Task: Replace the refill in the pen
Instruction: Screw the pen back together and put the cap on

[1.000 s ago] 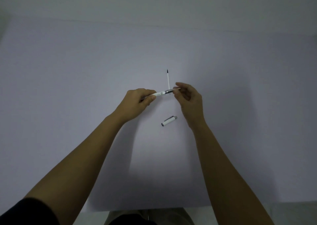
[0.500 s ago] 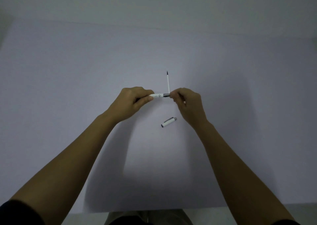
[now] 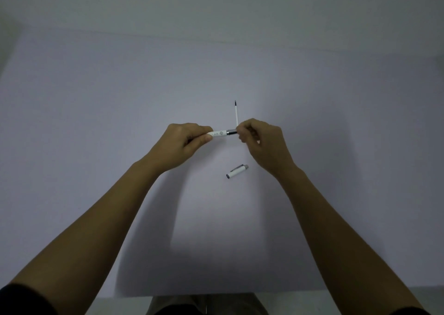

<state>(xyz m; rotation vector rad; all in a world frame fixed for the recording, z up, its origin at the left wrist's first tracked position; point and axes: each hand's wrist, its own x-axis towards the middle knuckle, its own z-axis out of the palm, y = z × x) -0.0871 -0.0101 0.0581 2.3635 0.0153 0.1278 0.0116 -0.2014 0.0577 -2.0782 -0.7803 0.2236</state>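
Observation:
I hold a white pen (image 3: pixel 222 133) level above the table, between both hands. My left hand (image 3: pixel 183 141) is closed around its barrel end. My right hand (image 3: pixel 263 141) has its fingers closed over the pen's tip end, just right of the silver band. A thin white refill (image 3: pixel 236 113) with a dark tip lies on the table beyond my hands, pointing away from me. The white pen cap (image 3: pixel 237 171) with a silver clip lies on the table below my right hand.
The work surface is a pale lilac sheet (image 3: pixel 96 122) that covers the table; its near edge runs along the bottom of the view above my lap. A plain wall rises behind the far edge.
My right hand, open-fingered at the tip a second ago, has closed over the pen's tip end. Both hands have shifted slightly. The refill and cap on the table have not moved.

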